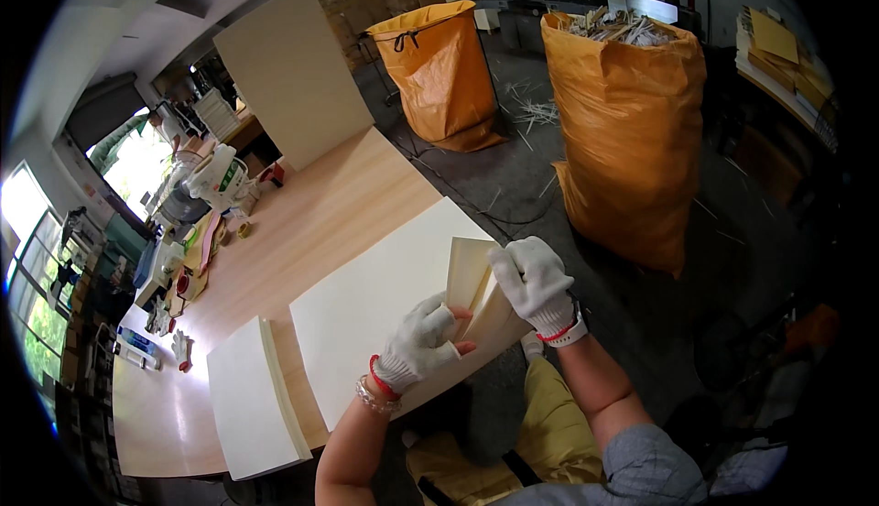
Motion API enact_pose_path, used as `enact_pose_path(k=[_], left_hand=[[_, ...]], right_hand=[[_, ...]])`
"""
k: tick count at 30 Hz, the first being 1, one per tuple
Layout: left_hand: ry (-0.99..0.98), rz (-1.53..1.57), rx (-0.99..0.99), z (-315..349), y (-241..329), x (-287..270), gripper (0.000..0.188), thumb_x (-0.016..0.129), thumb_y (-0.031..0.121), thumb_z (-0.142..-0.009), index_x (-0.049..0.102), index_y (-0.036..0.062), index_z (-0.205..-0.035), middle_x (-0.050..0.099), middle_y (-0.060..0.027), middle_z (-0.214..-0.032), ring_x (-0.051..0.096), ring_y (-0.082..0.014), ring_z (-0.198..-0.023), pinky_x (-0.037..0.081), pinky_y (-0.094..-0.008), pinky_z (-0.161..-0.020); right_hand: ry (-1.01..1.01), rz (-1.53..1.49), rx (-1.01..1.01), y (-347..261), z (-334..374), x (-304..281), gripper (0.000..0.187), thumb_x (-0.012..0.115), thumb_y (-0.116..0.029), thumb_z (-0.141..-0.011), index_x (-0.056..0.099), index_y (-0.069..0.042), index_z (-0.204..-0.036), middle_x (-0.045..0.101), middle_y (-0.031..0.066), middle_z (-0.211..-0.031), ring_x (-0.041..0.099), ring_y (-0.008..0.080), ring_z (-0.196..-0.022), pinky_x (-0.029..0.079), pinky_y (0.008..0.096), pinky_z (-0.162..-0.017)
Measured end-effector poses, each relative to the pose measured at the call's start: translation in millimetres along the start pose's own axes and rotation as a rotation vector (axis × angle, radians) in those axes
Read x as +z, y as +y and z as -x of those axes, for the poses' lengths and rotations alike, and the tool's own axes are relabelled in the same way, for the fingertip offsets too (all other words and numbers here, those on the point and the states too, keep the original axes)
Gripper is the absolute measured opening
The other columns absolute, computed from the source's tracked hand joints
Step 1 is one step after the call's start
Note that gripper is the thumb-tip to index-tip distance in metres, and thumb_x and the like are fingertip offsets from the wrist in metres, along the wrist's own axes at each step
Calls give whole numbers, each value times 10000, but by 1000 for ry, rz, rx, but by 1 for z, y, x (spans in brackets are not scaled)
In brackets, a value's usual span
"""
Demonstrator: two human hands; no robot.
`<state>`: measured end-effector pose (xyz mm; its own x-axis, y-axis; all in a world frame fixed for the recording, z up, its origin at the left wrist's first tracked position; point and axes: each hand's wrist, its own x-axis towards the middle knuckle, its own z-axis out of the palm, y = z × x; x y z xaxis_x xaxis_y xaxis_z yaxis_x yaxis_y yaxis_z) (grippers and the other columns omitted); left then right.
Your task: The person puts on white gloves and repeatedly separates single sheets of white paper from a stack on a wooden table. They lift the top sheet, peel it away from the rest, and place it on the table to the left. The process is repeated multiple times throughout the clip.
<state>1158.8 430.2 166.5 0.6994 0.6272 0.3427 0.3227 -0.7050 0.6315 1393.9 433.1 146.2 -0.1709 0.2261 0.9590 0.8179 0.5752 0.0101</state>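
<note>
Both my hands wear white knit gloves with red cuffs, and they are at a small bundle of cream paper sheets [469,263]. My right hand [533,279] is closed over the upper right edge of the bundle, and the sheets bend up and fan apart beneath it. Bare thumb and fingertip stick out of the glove on my left hand [421,343]; they grip the bundle's lower left edge. Under the bundle lies a wide stack of white paper [375,295] at the table's near edge. A narrower paper stack [252,401] lies to its left.
The wooden table [339,190] carries a white bucket [218,176], tape rolls and a spare glove [181,350] along its far left side. A large board [293,76] stands at its far end. Beyond its right edge stand two orange sacks [627,140] [439,76], with paper strips on the floor.
</note>
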Motion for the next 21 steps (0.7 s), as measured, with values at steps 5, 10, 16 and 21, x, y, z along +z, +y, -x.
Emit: enact_pose_path(k=[5,10,16,21], left_hand=[[12,69,-127,1,6,-2,385,799,86,-821,646,48,-1172,629,-107,-1113,624,-271,-1012,498,-351,-890],[199,-78,106,1,6,5,345,749,39,-837,652,49,-1168,629,-134,-1140,626,-305,-1006,504,-356,-894],[-53,-101,26,-2,5,-6,417,768,80,-816,642,59,-1213,621,-140,-1135,638,-339,-976,527,-395,-832],[63,-16,30,0,5,0,462,807,124,-798,641,69,-1225,619,-148,-1128,644,-340,-954,533,-410,-809]], right_hand=[[10,-18,22,-1,0,-2,252,673,-16,-820,670,-15,-1072,552,85,-815,578,269,-700,501,363,-627],[-53,-196,60,-2,-4,-8,125,659,-29,-917,676,-43,-1041,532,66,-777,562,273,-693,477,369,-613],[38,-33,14,-1,2,4,200,683,-8,-854,677,-25,-1052,538,84,-812,574,271,-702,492,364,-619],[11,-24,-3,-2,1,0,262,697,10,-797,671,3,-1058,552,105,-844,587,275,-709,505,367,-625]])
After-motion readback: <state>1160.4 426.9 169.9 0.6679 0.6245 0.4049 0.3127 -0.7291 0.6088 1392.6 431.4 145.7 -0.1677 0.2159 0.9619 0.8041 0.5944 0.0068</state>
